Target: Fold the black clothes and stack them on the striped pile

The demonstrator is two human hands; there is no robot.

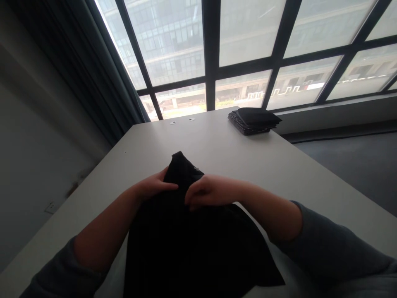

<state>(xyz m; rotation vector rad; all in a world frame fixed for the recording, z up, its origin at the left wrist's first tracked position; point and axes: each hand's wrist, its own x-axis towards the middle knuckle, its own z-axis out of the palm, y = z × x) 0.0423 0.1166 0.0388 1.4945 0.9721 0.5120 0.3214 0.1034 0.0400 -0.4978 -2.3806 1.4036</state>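
I judged my left hand [153, 186] and right hand [206, 192], both pinching the black garment [192, 244] short of the folded stack [254, 120], mid-fold; next needed a flat crease.

One black garment [186, 244], one stack of folded clothes [254, 120], one table [310, 174], two hands [182, 188]
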